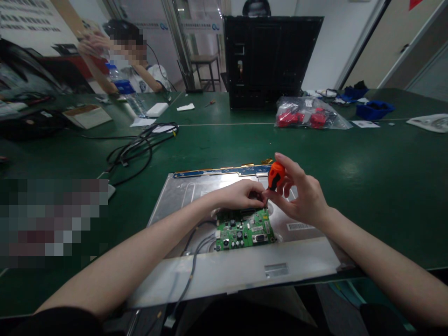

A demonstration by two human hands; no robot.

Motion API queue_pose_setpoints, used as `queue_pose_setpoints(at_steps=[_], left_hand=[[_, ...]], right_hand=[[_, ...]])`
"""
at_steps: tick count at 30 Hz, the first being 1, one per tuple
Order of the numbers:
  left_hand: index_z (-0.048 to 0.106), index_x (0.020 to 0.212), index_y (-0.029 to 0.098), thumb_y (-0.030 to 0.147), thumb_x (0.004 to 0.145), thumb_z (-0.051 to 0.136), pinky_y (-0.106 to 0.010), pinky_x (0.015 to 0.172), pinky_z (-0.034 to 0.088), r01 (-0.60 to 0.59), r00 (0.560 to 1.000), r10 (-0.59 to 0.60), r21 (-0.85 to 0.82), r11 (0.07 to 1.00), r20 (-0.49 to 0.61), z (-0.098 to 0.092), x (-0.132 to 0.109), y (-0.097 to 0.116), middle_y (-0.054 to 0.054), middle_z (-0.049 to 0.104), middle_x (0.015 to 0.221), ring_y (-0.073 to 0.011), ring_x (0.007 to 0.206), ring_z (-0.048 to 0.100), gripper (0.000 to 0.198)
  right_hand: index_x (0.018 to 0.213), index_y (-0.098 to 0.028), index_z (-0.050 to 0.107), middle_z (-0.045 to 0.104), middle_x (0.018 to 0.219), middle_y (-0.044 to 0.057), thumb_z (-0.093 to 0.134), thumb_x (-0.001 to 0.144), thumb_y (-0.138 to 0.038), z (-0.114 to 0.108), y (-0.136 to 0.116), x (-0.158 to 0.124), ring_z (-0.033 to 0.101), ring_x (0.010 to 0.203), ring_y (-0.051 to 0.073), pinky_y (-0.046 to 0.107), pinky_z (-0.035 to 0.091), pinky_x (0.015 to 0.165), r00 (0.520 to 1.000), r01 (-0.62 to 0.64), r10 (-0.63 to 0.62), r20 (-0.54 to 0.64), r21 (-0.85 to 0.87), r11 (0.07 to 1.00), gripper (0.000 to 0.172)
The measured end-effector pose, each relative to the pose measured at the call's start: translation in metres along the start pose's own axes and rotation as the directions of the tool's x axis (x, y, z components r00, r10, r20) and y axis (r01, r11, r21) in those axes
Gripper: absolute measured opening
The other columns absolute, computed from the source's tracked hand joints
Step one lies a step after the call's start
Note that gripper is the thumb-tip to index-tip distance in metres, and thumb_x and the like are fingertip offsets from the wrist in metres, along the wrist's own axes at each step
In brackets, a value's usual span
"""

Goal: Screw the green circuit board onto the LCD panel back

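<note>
Green circuit board [245, 231] lies flat on a metal-backed panel [299, 240], which rests at the near edge of the desk [385, 186]. The right hand [308, 196] has its grip closed round the orange handle of a screwdriver [276, 175], its tip pointing down at the board's far right corner. The left hand [240, 193] reaches in from the left, fingertips bunched beside the shaft; whether that grip has hold of anything small, I cannot tell.

As for progress, the board appears to be in position, and a white connector [218, 234] at its left edge already has wires in it. Work at the far right corner looks unfinished; which way the screwdriver turns does not show, and the other corners are too small to judge. A grey cable [192, 275] runs past the near edge to a free plug [170, 321], so that end is left unconnected.
</note>
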State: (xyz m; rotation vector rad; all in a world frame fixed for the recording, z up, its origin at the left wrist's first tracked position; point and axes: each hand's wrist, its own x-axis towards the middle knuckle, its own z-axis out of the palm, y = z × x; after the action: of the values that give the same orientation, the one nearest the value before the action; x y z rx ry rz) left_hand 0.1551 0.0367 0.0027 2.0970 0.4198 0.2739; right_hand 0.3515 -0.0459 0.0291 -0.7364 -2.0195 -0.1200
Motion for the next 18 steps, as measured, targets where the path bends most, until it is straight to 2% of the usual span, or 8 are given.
queue_pose_setpoints(at_steps=[4, 12, 18], left_hand=[[0.069, 0.079, 0.017, 0.015, 0.087, 0.070, -0.025, 0.071, 0.043, 0.005, 1.000, -0.005, 0.007, 1.000, -0.005, -0.0005, -0.0003, 0.0007, 0.002, 0.064, 0.075, -0.0147, 0.073, 0.058, 0.009], [0.072, 0.085, 0.017, 0.016, 0.087, 0.071, -0.027, 0.078, 0.045, 0.016, 1.000, -0.016, 0.021, 1.000, -0.011, -0.0003, -0.0001, -0.0016, 0.001, 0.066, 0.078, -0.0149, 0.075, 0.060, 0.003], [0.071, 0.081, 0.017, 0.016, 0.088, 0.070, -0.026, 0.073, 0.044, 0.008, 1.000, -0.008, 0.013, 1.000, -0.008, -0.0006, -0.0001, 0.0006, 0.001, 0.066, 0.077, -0.0152, 0.075, 0.059, 0.007]], right_hand=[[0.166, -0.027, 0.024, 0.064, 0.082, -0.002, 0.059, 0.100, -0.018, 0.0010, -0.0014, 0.0002, 0.058, 0.051, 0.012, 0.023, 0.052, 0.043, 1.000, -0.004, 0.004, -0.005, -0.019, 1.000, 0.075], [0.164, -0.025, 0.025, 0.063, 0.082, -0.003, 0.057, 0.094, -0.011, 0.0014, -0.0026, -0.0017, 0.055, 0.049, 0.010, 0.021, 0.048, 0.041, 0.999, -0.049, 0.049, -0.007, 0.065, 0.997, 0.078], [0.164, -0.027, 0.025, 0.064, 0.086, -0.001, 0.062, 0.097, -0.019, 0.0004, -0.0004, -0.0022, 0.057, 0.052, 0.011, 0.022, 0.048, 0.042, 0.999, -0.041, 0.041, 0.017, 0.043, 0.998, 0.077]])
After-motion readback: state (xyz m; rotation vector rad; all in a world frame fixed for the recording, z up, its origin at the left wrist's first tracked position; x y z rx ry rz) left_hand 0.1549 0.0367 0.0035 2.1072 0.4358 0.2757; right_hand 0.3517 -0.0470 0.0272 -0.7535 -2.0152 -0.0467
